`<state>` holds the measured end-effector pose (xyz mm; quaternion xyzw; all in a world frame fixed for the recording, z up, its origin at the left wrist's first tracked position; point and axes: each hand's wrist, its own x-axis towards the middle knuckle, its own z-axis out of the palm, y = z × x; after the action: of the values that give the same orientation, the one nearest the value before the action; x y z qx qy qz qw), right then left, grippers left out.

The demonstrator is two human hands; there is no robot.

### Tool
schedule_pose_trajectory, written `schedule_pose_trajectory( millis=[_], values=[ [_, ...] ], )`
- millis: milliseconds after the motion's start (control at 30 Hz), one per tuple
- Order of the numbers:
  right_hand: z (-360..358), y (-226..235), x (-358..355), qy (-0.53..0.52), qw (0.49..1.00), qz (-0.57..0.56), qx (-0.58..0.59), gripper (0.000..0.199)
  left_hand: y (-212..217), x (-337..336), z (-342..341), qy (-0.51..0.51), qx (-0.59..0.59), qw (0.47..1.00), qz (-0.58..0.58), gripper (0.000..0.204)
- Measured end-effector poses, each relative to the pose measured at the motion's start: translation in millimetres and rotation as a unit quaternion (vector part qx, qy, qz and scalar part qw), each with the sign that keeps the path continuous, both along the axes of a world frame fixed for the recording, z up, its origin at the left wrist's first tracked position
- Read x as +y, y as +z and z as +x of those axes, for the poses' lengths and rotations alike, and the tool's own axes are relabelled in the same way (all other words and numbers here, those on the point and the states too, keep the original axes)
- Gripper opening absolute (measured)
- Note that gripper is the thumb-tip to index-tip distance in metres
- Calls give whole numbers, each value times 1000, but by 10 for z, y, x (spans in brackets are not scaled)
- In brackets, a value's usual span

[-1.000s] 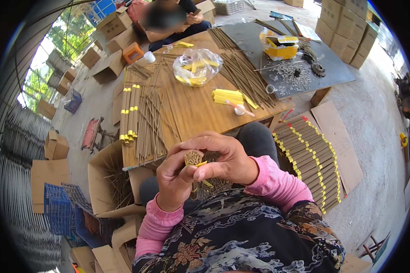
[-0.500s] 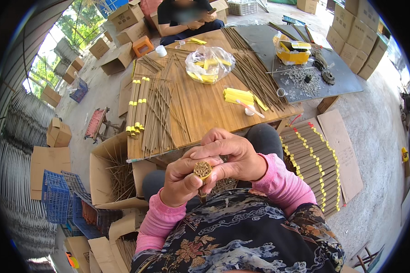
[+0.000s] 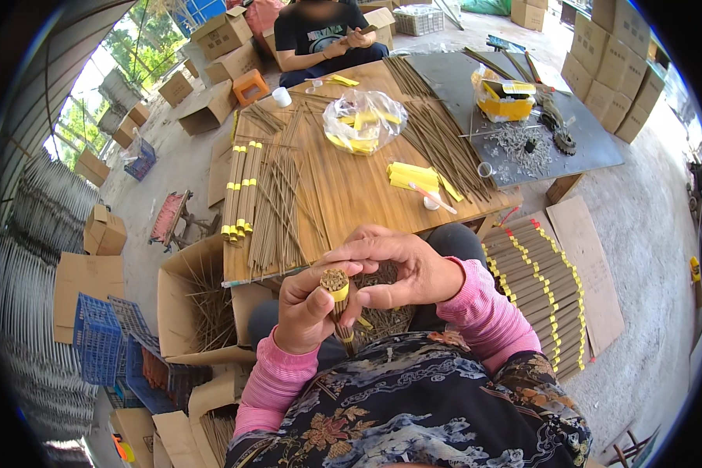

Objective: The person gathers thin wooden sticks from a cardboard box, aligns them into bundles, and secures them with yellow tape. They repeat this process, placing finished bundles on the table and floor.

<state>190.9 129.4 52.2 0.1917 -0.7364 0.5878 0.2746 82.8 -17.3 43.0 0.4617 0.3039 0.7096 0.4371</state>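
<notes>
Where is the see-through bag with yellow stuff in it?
In the head view, the clear plastic bag sits on the far part of the wooden table, slightly right of centre, above the stack of yellow strips.

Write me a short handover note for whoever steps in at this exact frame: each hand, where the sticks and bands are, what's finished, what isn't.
Left hand: gripping an upright bundle of sticks with a yellow band near its top.
Right hand: fingertips at the top of that bundle, on the band.
On the wooden table: loose sticks, yellow paper bands, clear bag of bands.
Done: banded bundles at the table's left edge and a larger stack on cardboard to the right.
Left: the bundle in hand is not set down; many loose sticks are unbanded.
</notes>
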Motion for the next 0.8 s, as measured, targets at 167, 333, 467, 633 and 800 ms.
schedule_pose_trajectory(
  millis=[167, 333, 467, 633, 800],
  values=[
    [39, 48, -105, -26, 993, -55, -102, 43, -12, -7, 49, 43, 14, 998, -44, 42],
    [-5, -25, -9, -5, 999, -10, -32, 40, 6, -11, 54, -8, -17, 999, -39, 43],
    [-65, -81, 8, -9, 999, -13, 30, 36, 0, -14, 30, -24, -10, 999, -47, 46],
    [-77, -78, 73, 14, 1000, 8, 12, 38, -7, 24, -10, -46, -13, 998, -35, 48],
    [-186, -180, 158, 41, 999, -9, -2, 54, -28, 109, -86, -11, -2, 1000, 27, 47]
  ],
)
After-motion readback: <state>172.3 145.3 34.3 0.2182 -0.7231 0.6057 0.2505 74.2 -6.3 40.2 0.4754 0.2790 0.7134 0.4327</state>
